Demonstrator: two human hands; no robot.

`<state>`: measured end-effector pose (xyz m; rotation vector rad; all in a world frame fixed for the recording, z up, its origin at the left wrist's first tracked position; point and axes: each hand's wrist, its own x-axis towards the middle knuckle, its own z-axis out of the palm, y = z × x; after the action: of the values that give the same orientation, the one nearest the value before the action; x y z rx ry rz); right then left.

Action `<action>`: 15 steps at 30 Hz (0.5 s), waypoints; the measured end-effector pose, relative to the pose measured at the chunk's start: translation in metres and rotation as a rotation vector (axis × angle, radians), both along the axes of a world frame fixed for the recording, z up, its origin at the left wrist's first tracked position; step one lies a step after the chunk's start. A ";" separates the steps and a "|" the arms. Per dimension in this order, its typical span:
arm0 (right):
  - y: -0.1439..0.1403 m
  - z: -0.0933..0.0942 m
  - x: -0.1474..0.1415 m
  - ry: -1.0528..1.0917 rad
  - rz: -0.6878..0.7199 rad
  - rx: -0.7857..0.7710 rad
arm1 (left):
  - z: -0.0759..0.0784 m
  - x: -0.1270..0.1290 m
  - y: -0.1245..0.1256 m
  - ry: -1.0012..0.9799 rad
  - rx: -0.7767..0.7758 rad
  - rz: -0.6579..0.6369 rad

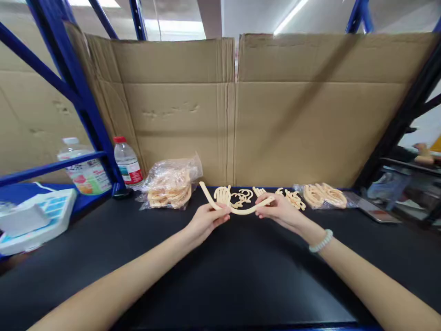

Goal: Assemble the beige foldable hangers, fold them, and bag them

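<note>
Both my hands hold one long, curved, cream-coloured plastic strip (241, 210) above the black table (220, 276). My left hand (206, 220) pinches it near its left end, which sticks up and away to the left. My right hand (280, 212), with a pale bead bracelet on the wrist, pinches its right end. The strip sags in a shallow arc between them. Just behind it lie several loose cream plastic pieces (241, 196), some shaped like small hands and curls.
A clear bag of cream parts (170, 186) lies at the back left, another pile in plastic (324, 195) at the back right. Two water bottles (127, 163) stand by a blue rack post (86, 105). Cardboard sheets (234, 110) wall the back. A white-blue box (37, 218) sits far left.
</note>
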<state>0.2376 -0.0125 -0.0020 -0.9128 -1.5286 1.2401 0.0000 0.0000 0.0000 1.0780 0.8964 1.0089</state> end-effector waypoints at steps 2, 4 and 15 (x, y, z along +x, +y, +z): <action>0.007 0.006 0.013 -0.165 -0.030 0.094 | 0.006 -0.010 0.006 0.011 -0.005 -0.020; 0.012 0.011 0.026 -0.331 -0.053 0.187 | 0.012 -0.019 0.013 0.039 -0.001 -0.054; 0.010 0.022 0.050 -0.833 0.141 0.287 | 0.034 -0.067 0.038 0.608 0.258 -0.461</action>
<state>0.2878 -0.0022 0.0201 -1.2152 -2.3800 0.7071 -0.0672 0.0375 0.0345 1.7686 0.9415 0.4122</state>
